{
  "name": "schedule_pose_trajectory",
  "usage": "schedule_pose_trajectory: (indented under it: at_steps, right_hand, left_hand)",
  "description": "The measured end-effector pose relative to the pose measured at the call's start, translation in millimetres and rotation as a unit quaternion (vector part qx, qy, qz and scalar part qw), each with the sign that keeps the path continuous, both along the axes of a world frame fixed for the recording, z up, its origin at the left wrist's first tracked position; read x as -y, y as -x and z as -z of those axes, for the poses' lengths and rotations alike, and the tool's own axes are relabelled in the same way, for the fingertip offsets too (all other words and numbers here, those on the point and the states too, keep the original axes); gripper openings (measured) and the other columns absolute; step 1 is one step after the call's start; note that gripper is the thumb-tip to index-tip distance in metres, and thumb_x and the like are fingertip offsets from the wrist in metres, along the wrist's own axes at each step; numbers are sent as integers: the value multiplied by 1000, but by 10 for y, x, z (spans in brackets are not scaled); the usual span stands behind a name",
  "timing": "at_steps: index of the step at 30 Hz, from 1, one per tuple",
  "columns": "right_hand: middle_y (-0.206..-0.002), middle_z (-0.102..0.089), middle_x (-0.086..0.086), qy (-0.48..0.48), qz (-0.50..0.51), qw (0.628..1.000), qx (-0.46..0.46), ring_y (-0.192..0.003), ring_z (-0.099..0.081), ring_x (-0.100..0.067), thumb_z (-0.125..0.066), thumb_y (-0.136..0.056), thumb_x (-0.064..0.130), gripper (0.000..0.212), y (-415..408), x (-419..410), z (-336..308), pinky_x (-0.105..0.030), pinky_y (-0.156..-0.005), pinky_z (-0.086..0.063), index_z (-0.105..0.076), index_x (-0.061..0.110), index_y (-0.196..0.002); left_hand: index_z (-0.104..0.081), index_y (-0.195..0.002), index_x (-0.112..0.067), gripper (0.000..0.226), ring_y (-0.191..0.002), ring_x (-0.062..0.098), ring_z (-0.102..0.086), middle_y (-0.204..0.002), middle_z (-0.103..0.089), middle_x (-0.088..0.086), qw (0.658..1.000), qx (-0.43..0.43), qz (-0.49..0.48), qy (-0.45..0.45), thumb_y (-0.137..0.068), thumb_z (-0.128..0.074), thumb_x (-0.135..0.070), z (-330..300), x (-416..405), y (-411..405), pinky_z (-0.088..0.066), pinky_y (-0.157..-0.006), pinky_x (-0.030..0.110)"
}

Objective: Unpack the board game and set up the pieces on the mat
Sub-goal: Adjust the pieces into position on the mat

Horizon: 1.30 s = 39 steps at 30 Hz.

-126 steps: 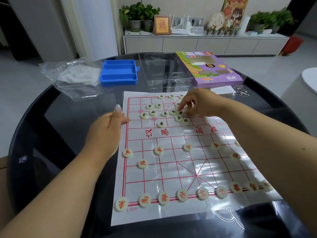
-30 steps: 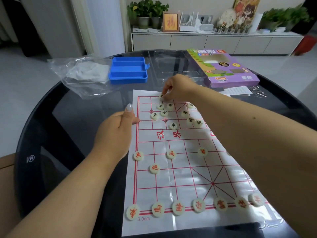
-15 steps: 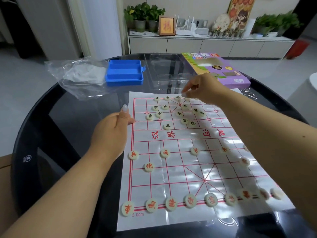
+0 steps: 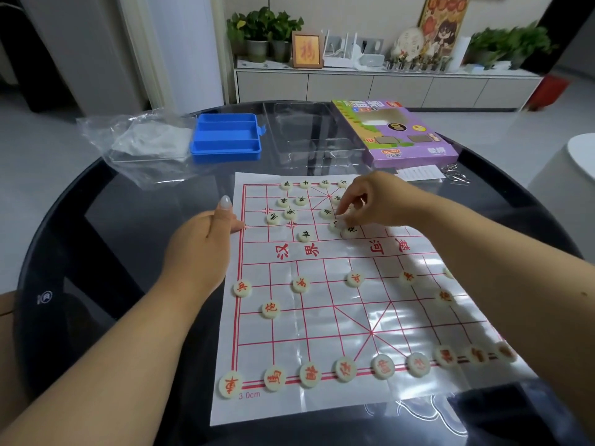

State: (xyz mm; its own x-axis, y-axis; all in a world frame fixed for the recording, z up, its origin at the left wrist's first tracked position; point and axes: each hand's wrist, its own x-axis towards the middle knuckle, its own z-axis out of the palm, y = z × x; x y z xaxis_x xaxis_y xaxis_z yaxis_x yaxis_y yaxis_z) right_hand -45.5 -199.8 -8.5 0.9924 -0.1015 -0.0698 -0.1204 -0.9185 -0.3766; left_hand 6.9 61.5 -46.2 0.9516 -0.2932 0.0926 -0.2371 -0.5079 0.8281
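A white plastic mat [image 4: 370,304] with a red Chinese chess grid lies on the dark round table. Red-lettered round pieces stand in order on its near half, among them the near row [image 4: 310,375]. Several black-lettered pieces [image 4: 289,213] sit loosely on the far half, a few on the far edge line. My right hand [image 4: 370,201] reaches over the far half, and its fingertips pinch a black-lettered piece [image 4: 342,220] low over the mat. My left hand [image 4: 206,249] lies flat on the table, its fingers pressing the mat's left edge.
Behind the mat stand a blue compartment tray [image 4: 225,136], a clear plastic insert [image 4: 309,136] and the purple game box [image 4: 399,133]. A crumpled clear bag [image 4: 138,143] lies at the far left. A paper slip [image 4: 418,173] and small metal bits [image 4: 455,175] lie at the far right.
My right hand has come back from the far edge line toward the loose black pieces and now pinches one there. The left hand has stayed on the mat's edge.
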Motion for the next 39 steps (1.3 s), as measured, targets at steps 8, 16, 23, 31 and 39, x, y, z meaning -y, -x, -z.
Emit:
schedule_pose_trajectory:
  at_steps: [8,16,23,31,39]
  right_hand:
    - [-84,-60,6,52,-5,998,40,-77,-54,-13,-77,-71,43,23,34,-119,43,-28,-66,-45,-71,26,-86]
    - [-81,-55,10,63,-7,996,55,-76,-51,-11,-73,-78,36,14,69,-90,87,-21,-62,-41,-71,24,-85]
    - [-81,-58,4,46,-7,997,61,-74,-52,-14,-75,-75,36,21,58,-133,113,-28,-63,-43,-68,24,-92]
    - [-85,-59,5,53,-6,996,65,-78,-51,-14,-71,-78,37,23,22,-244,148,-28,-68,-41,-70,22,-95]
    - [-70,-57,6,-50,187,966,172,-59,-46,-8,-70,-83,32,20,-4,319,-24,-21,-52,-36,-71,14,-91]
  left_hand:
    - [-69,-104,-17,60,-72,-9,-51,-81,-56,-24,1000,7,-1,2,-98,-20,-52,17,-6,-7,-32,-58,11]
    - [-69,-102,-18,59,-70,-10,-49,-80,-57,-22,1000,11,1,-5,-98,-20,-51,19,-7,-2,-30,-57,10]
    - [-69,-104,-16,61,-72,-10,-49,-86,-59,-18,1000,18,-3,-6,-98,-20,-51,24,0,-18,-29,-59,10]
    - [-69,-101,-16,61,-72,-10,-50,-81,-57,-22,1000,13,-5,4,-97,-20,-52,28,-8,-14,-30,-59,10]
    - [-69,-100,-17,61,-74,-9,-50,-87,-61,-19,1000,17,0,5,-97,-20,-53,35,-13,-20,-31,-61,10]
